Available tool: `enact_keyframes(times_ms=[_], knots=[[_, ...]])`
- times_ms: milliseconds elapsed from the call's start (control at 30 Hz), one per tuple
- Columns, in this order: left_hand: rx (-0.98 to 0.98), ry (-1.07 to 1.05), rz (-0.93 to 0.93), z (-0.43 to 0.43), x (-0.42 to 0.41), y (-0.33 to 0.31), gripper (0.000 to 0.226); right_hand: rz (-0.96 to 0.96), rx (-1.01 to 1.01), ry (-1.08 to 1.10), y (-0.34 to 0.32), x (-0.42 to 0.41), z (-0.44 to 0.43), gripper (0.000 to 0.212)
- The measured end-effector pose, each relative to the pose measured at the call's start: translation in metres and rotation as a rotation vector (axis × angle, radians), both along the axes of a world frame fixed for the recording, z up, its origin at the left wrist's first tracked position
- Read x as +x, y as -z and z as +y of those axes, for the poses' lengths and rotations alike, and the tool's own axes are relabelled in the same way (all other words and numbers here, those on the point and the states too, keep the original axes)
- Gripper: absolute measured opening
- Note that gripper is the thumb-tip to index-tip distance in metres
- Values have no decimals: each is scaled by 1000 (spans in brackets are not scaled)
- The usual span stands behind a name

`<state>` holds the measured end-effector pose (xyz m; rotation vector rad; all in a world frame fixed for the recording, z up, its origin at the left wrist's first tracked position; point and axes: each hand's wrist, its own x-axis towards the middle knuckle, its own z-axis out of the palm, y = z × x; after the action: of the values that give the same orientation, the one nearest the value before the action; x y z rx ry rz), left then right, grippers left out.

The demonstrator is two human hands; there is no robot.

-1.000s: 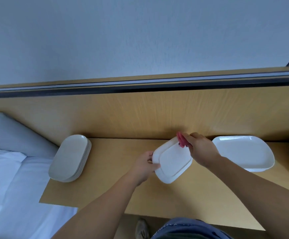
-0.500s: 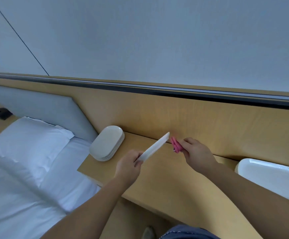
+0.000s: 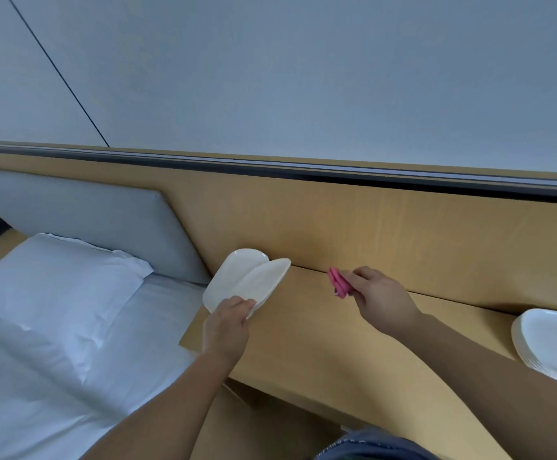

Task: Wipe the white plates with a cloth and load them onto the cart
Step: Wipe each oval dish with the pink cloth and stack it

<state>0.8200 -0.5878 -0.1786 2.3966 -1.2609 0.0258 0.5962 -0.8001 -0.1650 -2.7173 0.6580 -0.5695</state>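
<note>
As left hand (image 3: 226, 328) grips plate (image 3: 264, 281) — cloth (image 3: 337, 282) is apart.

Here's the table (image 3: 320, 346), a long light-wood top running along the wood wall panel (image 3: 370, 227), with its left end just beside the bed (image 3: 54, 376). At the far left corner sits a stack of white plates (image 3: 234, 267), oblong ones, tucked close to the panel. Over at the right edge is a second pile of white plates (image 3: 556, 343), larger and partly cut off by the frame. The two piles are well apart.
</note>
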Motion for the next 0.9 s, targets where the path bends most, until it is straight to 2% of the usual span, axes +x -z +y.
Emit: enact_keyframes(times_ms=[233,400,633,800,900], knots=[[191,63,-2,11,59,19,45,7,-24,37,8,49,28,39],[397,160,56,5,82,34,46,37,-30,66,15,61,34,40],[431,138,174,-6,104,57,39,72,-12,118,23,56,33,41],[461,148,169,-16,104,59,31,95,-2,154,29,47,27,41],[405,154,139,-30,90,52,34,80,-1,186,30,36,21,43]])
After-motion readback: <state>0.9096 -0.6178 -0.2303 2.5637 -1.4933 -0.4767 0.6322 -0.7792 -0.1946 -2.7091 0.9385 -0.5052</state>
